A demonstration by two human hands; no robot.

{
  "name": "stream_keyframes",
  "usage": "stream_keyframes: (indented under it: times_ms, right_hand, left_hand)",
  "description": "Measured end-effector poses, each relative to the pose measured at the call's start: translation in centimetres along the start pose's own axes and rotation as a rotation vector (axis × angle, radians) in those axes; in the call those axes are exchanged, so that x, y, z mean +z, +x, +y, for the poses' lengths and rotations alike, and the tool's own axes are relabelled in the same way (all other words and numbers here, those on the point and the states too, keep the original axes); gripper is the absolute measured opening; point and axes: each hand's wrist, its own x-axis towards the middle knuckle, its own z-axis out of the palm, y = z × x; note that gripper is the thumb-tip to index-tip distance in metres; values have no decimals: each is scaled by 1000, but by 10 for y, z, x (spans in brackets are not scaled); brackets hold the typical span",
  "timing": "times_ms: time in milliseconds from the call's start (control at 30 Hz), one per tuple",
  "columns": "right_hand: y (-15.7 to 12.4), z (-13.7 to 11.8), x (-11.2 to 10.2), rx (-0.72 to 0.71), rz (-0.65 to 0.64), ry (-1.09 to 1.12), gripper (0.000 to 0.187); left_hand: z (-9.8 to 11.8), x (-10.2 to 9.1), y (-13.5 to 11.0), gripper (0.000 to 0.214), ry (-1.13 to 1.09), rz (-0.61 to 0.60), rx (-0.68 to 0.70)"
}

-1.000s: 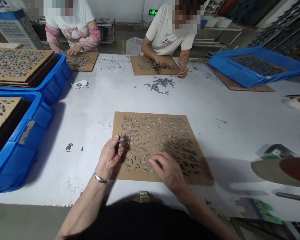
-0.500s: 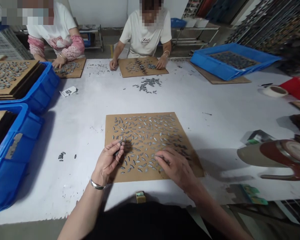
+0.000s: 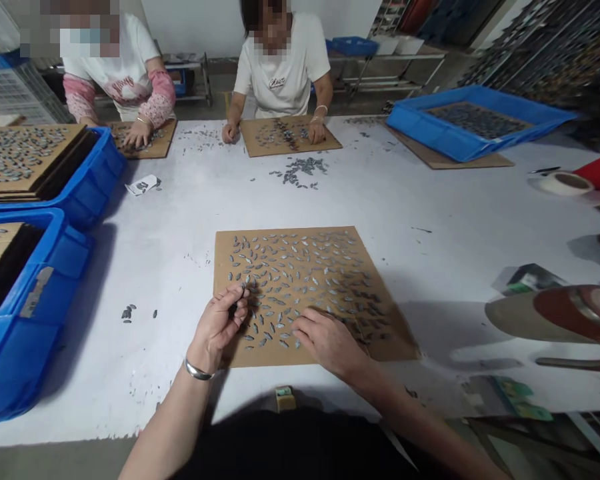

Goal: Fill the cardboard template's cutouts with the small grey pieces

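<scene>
The white tabletop [image 3: 190,213] is lit softly and fairly evenly, while the background is left dim. Shadows are thrown rightward by the blue bins [image 3: 25,360] and leftward by the cup [image 3: 560,310]; more than one light source is perhaps indicated. The cardboard sheet [image 3: 280,359] is darkened to the right of the right hand [image 3: 330,340]. A small highlight is caught on the bangle [image 3: 199,370]. The cup is stretched toward the right edge, the far racks [image 3: 545,60] are blurred and murky, and faces are masked by pixel blocks.
</scene>
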Motion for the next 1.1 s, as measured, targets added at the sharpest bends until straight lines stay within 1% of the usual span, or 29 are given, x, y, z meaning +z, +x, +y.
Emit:
stream_keyframes:
  times_ms: [100,200,300,367,400,500,600,667,800,867,900,1033,1100]
  right_hand:
    - [-2,1,3,66,3,3,23]
    - [-2,2,-3,111,15,102,21]
    - [2,0,-19,137,134,249,18]
    - [6,-6,-29,140,213,339,16]
    - [9,-10,-33,130,230,391,16]
    - [16,-26,-37,74,217,538,16]
    - [21,-37,-35,66,214,615,13]
    - [23,-39,-34,89,209,674,13]
    - [25,-34,-31,164,146,818,13]
    - [23,-31,-27,188,119,795,13]
    - [21,-30,-24,178,101,746,12]
    - [11,-31,-8,57,-39,433,16]
    - [7,-34,0,38,-108,307,19]
  left_hand:
    - [1,1,-2,13,7,-4,10]
    - [0,1,-5,19,61,-23,-12]
    - [-7,3,-8,28,155,-53,-29]
    - [-15,4,-9,32,232,-102,-44]
    - [-20,5,-10,32,271,-138,-62]
    - [-29,7,-11,33,342,-229,-118]
    - [-32,9,-12,37,355,-239,-132]
    - [-30,9,-13,38,367,-238,-127]
    - [-24,9,-15,38,361,-252,-124]
    - [-19,10,-15,37,315,-215,-99]
    - [-16,9,-14,35,272,-179,-80]
    - [-1,6,-8,20,32,16,2]
    - [6,4,-6,16,-57,73,12]
